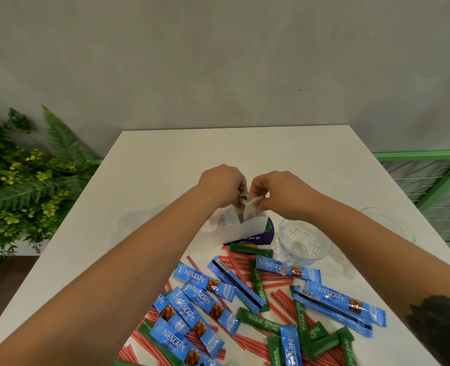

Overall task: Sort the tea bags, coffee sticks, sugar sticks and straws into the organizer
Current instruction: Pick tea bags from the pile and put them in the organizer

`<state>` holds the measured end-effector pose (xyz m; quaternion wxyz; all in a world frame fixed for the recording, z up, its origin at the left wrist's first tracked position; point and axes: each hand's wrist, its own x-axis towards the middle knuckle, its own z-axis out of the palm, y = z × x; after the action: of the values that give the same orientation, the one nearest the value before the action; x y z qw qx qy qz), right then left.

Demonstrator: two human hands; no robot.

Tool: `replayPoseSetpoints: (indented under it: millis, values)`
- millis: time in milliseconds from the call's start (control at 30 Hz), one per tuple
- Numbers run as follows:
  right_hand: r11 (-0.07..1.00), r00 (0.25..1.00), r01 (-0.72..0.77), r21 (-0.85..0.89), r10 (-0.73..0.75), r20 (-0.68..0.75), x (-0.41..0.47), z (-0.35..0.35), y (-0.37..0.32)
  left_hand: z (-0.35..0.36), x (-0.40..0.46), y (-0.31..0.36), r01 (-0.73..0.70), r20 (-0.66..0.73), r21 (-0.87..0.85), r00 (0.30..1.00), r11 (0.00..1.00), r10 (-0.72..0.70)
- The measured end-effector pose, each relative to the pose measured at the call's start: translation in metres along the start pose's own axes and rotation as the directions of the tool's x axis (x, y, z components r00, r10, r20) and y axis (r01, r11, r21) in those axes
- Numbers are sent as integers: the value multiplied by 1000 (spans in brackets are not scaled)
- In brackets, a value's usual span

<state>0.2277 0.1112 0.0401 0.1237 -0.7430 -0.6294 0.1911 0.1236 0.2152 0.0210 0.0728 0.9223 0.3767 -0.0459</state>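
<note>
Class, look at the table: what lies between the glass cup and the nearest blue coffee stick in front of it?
Nothing separates them: in the head view the glass cup's handle overlaps that blue coffee stick.

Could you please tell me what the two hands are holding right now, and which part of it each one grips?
Both hold a tea bag above the table: the right hand pinches the bag's upper edge, and the left hand pinches the small tag beside it.

From 5 to 7 o'clock I count about 9 blue coffee sticks (204, 283) and roughly 8 green stevia sticks (251, 249); 2 glass cups (303, 241) at 3 o'clock; red-striped straws (279, 284) too overlapped to count.
</note>
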Motion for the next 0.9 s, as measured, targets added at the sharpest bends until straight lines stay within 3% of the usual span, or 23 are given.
replayPoseSetpoints:
  millis: [200,467,767,900]
  values:
    - [991,986,46,-126,-25,167,1,2,-2,0,-2,1,-7,0,-41,1000,999,7]
    - [958,959,44,-284,40,282,20,16,-3,3,-11,2,-1,4,-49,1000,999,2]
    - [910,978,64,-410,25,208,22,20,-9,2,-15,0,1,44,-99,999,995,4]
    - [932,976,39,-359,43,216,21,15,-10,-1,-19,-4,-6,70,-182,997,983,19]
